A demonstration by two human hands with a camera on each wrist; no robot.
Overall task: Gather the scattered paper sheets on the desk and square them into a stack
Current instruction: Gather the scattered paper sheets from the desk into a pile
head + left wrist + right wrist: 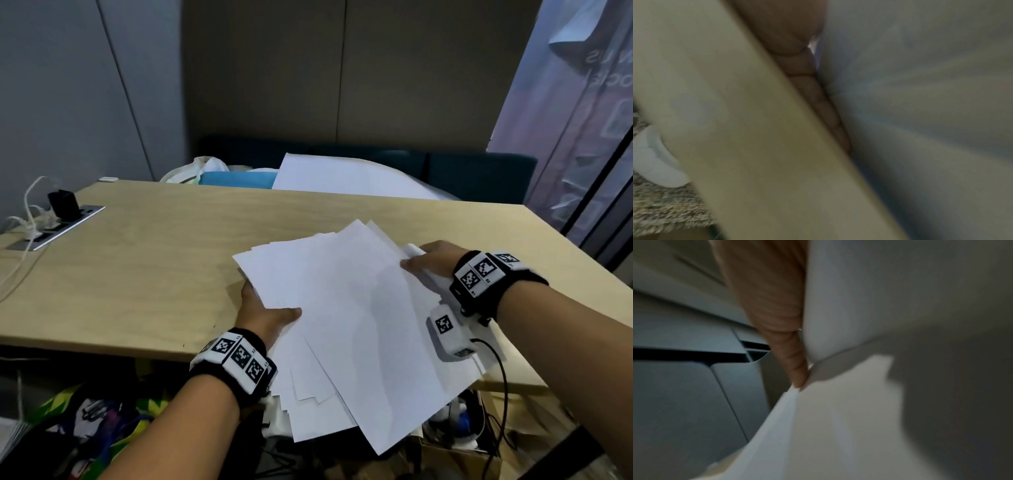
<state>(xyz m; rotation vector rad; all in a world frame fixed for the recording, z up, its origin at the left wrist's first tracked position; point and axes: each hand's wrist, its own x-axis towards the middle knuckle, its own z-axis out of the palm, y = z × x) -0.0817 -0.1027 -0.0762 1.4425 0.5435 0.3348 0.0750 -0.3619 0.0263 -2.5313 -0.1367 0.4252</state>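
Observation:
A loose, fanned bundle of white paper sheets hangs over the near edge of the wooden desk, its corners splayed in different directions. My left hand grips the bundle's left edge, thumb on top and fingers underneath. My right hand grips the right edge, thumb on top, where some sheets curl. In the left wrist view the fingers lie between the desk and the paper. In the right wrist view a finger presses against bent sheets.
A power strip panel with a black plug and white cables sits at the desk's far left. Behind the desk lie a large white sheet, a blue folder and a dark sofa. Bags and boxes clutter the floor below.

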